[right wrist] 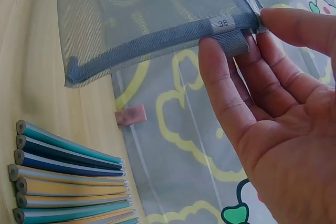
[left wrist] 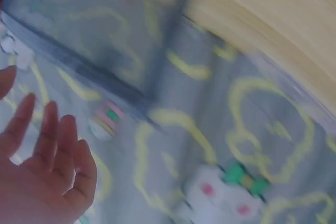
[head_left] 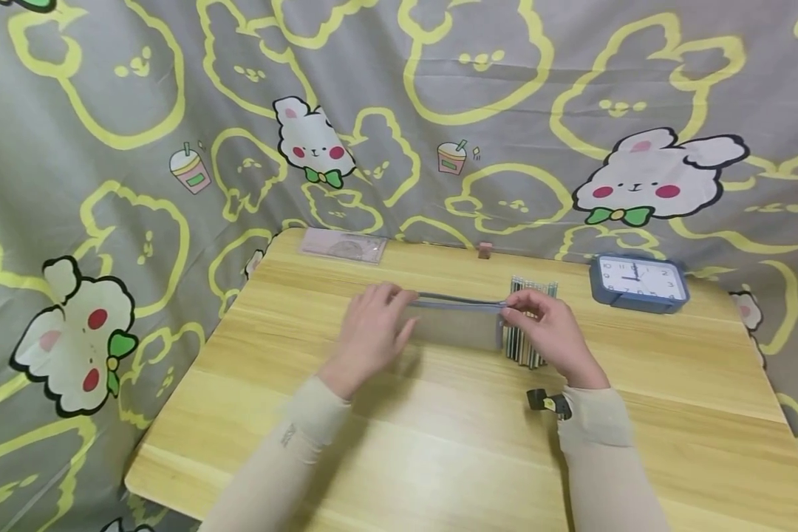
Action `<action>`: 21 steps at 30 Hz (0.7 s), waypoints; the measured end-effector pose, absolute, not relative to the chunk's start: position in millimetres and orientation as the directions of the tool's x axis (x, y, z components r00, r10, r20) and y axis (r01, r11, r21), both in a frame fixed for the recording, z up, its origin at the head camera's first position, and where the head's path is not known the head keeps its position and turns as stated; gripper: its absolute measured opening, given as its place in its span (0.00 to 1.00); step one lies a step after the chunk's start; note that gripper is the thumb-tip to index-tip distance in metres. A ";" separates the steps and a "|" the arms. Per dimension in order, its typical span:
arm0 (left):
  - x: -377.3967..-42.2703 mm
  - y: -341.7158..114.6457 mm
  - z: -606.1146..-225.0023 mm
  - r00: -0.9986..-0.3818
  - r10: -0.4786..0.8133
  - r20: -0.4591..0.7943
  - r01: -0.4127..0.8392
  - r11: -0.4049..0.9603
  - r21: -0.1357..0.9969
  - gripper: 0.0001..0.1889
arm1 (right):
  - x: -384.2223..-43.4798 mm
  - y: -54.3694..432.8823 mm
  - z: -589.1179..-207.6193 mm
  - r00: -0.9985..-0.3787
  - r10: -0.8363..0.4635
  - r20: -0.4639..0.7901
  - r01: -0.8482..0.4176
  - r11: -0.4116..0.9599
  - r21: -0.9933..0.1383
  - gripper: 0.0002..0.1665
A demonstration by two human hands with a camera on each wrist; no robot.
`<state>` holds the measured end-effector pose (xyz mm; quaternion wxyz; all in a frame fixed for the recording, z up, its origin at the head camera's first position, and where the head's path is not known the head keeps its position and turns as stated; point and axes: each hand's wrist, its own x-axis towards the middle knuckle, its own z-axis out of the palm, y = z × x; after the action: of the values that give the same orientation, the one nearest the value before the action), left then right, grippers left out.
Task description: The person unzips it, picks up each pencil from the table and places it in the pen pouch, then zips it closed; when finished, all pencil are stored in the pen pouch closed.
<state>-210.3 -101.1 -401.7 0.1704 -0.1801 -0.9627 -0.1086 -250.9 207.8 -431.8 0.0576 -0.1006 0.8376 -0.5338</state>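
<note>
A grey-blue mesh zipper pouch (head_left: 459, 330) is held up over the wooden table, its zipped edge on top. My right hand (head_left: 550, 329) pinches its right upper corner; in the right wrist view, thumb and fingers grip the trim beside a small tag marked 38. My left hand (head_left: 372, 325) is at the pouch's left end, its fingertips overlapping the top edge in the head view. In the blurred left wrist view, that hand (left wrist: 47, 174) has its fingers loosely extended, apart from the mesh. Several striped pencils (right wrist: 73, 184) lie in a row below my right hand.
A blue clock (head_left: 638, 283) stands at the back right. Near the back edge is a small pink block (head_left: 485, 250). A flat pink packet (head_left: 342, 245) lies at the back left. A patterned curtain (head_left: 386, 96) hangs behind the table (head_left: 239, 421).
</note>
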 end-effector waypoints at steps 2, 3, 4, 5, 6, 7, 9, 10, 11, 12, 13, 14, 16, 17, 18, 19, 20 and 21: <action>-216.2 -80.7 -404.6 -0.869 0.333 0.366 0.410 0.899 0.154 0.20 | -250.9 207.8 -431.6 -0.974 -0.224 0.011 -0.105 0.411 -0.905 0.15; -218.5 -72.4 -406.3 -0.866 0.338 0.369 0.415 0.897 0.151 0.20 | -251.1 208.0 -431.9 -0.975 -0.222 0.012 -0.106 0.412 -0.905 0.15; -220.1 -65.3 -408.2 -0.864 0.335 0.377 0.413 0.899 0.148 0.19 | -251.1 208.3 -431.7 -0.975 -0.222 0.014 -0.106 0.413 -0.905 0.14; -221.2 -59.5 -410.0 -0.862 0.326 0.387 0.408 0.900 0.150 0.18 | -251.3 208.9 -431.3 -0.976 -0.219 0.015 -0.107 0.413 -0.905 0.14; -221.7 -54.7 -411.4 -0.861 0.315 0.398 0.402 0.903 0.155 0.17 | -251.7 209.6 -430.8 -0.976 -0.218 0.021 -0.112 0.415 -0.903 0.14; -221.5 -52.5 -413.3 -0.863 0.301 0.405 0.392 0.906 0.163 0.17 | -252.3 208.8 -431.9 -0.976 -0.217 0.027 -0.117 0.413 -0.903 0.14; -221.7 -49.3 -416.6 -0.866 0.275 0.418 0.377 0.907 0.185 0.15 | -254.2 207.8 -433.3 -0.976 -0.213 0.040 -0.128 0.413 -0.902 0.13; -222.0 -47.8 -417.9 -0.866 0.267 0.424 0.376 0.905 0.198 0.15 | -254.9 207.6 -433.1 -0.977 -0.210 0.048 -0.133 0.415 -0.900 0.13; -222.7 -46.3 -418.9 -0.865 0.263 0.427 0.376 0.903 0.207 0.15 | -255.6 207.5 -432.7 -0.977 -0.205 0.055 -0.138 0.418 -0.898 0.13; -223.2 -45.0 -419.7 -0.864 0.262 0.429 0.380 0.899 0.217 0.14 | -256.2 207.4 -432.2 -0.978 -0.202 0.060 -0.142 0.423 -0.895 0.13; -223.6 -43.7 -420.7 -0.863 0.263 0.431 0.385 0.895 0.226 0.14 | -256.5 207.5 -431.6 -0.978 -0.198 0.063 -0.144 0.428 -0.892 0.13; -223.5 -42.5 -421.2 -0.863 0.265 0.431 0.390 0.891 0.232 0.13 | -257.0 207.5 -431.3 -0.979 -0.195 0.061 -0.142 0.432 -0.890 0.12; -222.8 -40.8 -423.2 -0.861 0.272 0.430 0.400 0.884 0.241 0.11 | -257.2 207.8 -431.1 -0.980 -0.190 0.053 -0.133 0.440 -0.888 0.12; -222.1 -40.5 -424.3 -0.859 0.275 0.431 0.405 0.881 0.246 0.09 | -257.2 208.1 -431.5 -0.981 -0.187 0.047 -0.127 0.441 -0.888 0.12; -221.3 -40.4 -425.6 -0.858 0.279 0.431 0.413 0.874 0.257 0.08 | -257.1 208.6 -432.0 -0.982 -0.186 0.041 -0.120 0.441 -0.889 0.12; -220.6 -40.8 -427.0 -0.856 0.283 0.432 0.422 0.866 0.269 0.07 | -256.9 209.1 -432.5 -0.982 -0.187 0.035 -0.116 0.439 -0.891 0.12; -220.0 -41.6 -428.3 -0.853 0.290 0.434 0.435 0.855 0.283 0.07 | -256.6 209.9 -433.2 -0.981 -0.193 0.030 -0.113 0.433 -0.894 0.11; -219.7 -43.0 -430.1 -0.848 0.300 0.436 0.451 0.842 0.297 0.06 | -256.1 211.1 -433.8 -0.979 -0.204 0.025 -0.112 0.428 -0.897 0.12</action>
<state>-219.7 -43.0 -430.1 0.1899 -0.1995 -0.9406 -0.1984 -256.1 211.1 -433.8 0.0435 -0.0937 0.8437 -0.5267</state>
